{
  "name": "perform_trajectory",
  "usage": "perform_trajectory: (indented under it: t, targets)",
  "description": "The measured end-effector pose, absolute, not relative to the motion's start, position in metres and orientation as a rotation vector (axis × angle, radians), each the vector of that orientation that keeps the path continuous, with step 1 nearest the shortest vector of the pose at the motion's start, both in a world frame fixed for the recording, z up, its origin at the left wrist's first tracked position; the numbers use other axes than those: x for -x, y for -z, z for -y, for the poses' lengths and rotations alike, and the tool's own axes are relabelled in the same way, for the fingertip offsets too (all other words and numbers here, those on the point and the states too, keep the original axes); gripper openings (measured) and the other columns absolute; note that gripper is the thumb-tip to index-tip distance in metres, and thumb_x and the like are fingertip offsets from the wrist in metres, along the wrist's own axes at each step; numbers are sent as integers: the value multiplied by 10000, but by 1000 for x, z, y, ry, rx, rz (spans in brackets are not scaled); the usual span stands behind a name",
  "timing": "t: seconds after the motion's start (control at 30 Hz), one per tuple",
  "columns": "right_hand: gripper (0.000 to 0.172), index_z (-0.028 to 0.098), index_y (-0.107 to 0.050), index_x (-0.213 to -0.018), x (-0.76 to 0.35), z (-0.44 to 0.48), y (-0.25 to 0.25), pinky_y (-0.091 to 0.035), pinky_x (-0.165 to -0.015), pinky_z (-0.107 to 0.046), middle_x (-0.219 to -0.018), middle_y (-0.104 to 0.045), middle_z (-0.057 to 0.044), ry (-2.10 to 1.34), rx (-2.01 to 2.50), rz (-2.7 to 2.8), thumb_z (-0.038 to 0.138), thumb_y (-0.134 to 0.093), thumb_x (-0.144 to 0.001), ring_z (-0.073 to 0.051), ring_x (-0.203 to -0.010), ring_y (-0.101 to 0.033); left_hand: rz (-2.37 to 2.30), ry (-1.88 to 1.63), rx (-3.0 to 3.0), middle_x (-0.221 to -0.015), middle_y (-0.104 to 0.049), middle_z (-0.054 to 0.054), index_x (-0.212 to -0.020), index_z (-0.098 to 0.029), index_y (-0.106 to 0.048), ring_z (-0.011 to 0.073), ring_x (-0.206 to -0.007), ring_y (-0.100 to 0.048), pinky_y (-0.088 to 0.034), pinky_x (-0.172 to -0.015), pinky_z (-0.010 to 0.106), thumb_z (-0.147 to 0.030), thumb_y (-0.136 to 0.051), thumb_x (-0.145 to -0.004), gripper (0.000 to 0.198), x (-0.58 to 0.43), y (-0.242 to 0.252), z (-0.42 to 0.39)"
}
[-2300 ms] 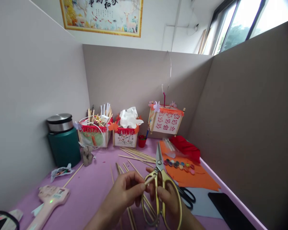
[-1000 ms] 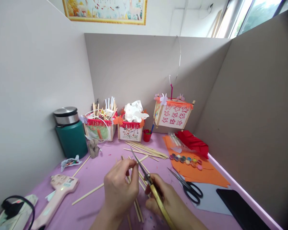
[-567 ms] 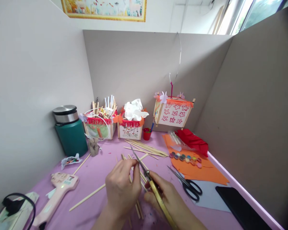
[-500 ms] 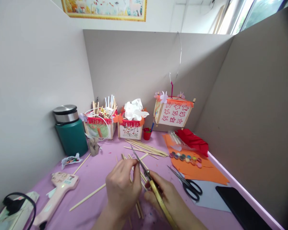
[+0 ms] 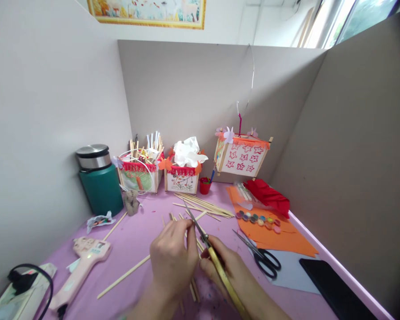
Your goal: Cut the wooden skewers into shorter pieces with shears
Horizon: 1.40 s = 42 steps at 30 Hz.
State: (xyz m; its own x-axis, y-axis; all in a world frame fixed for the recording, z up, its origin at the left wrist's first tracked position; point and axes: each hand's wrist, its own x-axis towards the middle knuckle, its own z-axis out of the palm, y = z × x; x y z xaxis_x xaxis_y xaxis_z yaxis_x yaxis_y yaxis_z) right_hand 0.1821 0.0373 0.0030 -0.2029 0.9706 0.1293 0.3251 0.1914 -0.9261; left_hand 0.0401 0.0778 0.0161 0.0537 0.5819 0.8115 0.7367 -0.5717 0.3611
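My left hand [image 5: 173, 262] is closed in a pinch on a thin wooden stick, held low over the purple table [image 5: 136, 240]. My right hand [image 5: 231, 273] grips gold-handled scissors [image 5: 216, 266]. Their blades [image 5: 193, 221] point up and to the left, right beside my left fingertips. More wooden sticks [image 5: 203, 206] lie scattered on the table under and beyond both hands. How far the blades are apart is hard to make out.
Black-handled scissors [image 5: 262, 258] lie right of my hands on orange paper [image 5: 280, 242] with a paint strip [image 5: 256, 220]. A pink glue gun [image 5: 83, 266], a power strip [image 5: 18, 289] and a green flask [image 5: 100, 180] stand left. Paper lantern boxes [image 5: 180, 175] and a hanging lantern [image 5: 242, 155] line the back. Grey partitions enclose the table.
My hands came down from a raised pose to just over the table. The gold scissors turned from upright to slanting left beside the pinched stick. In the last half second little moves.
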Motion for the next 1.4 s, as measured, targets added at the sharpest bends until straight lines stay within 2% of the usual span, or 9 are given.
perform_trajectory:
  t: [0.37,0.7,0.97,1.23,1.4]
  targets:
    - [239,223,-510,-1051,-181,-35,-4,-391,-613,-217,-801,-584,18,-927,1322,1721,314,-531,-831,-134,-684,-509,1409,1613,2132,-650,-608,4,-743,-183,-582,142,-638,-588,-392,-590,241,-156,-523,-799,86,-44,-17,-78]
    - [151,188,-508,-910,-182,-43,1,-304,-512,-189,-623,-460,66,-859,1310,1731,141,-496,-767,-87,-554,-373,1360,1608,2139,-678,-619,12,-780,-180,-579,145,-655,-596,-405,-605,245,-157,-525,-811,67,-44,-13,-82]
    - [70,179,-499,-834,-182,-47,-6,-283,-491,-189,-586,-432,68,-819,1375,1743,177,-506,-764,-84,-529,-353,1275,1475,2178,-760,-652,30,-915,-175,-588,157,-704,-609,-428,-658,262,-170,-507,-844,108,-39,-10,-87]
    - [113,190,-505,-885,-182,-46,0,-315,-514,-192,-630,-508,51,-793,1408,1736,189,-487,-773,-96,-544,-401,1335,1273,2232,-680,-652,9,-875,-204,-639,143,-626,-612,-399,-586,248,-237,-494,-873,149,-32,-14,-89]
    - [139,186,-505,-890,-182,-48,-4,-297,-502,-190,-609,-468,62,-824,1410,1756,181,-495,-751,-90,-532,-382,1500,1278,2405,-691,-679,14,-827,-216,-665,139,-631,-634,-424,-592,225,-266,-452,-890,228,-27,-21,-91]
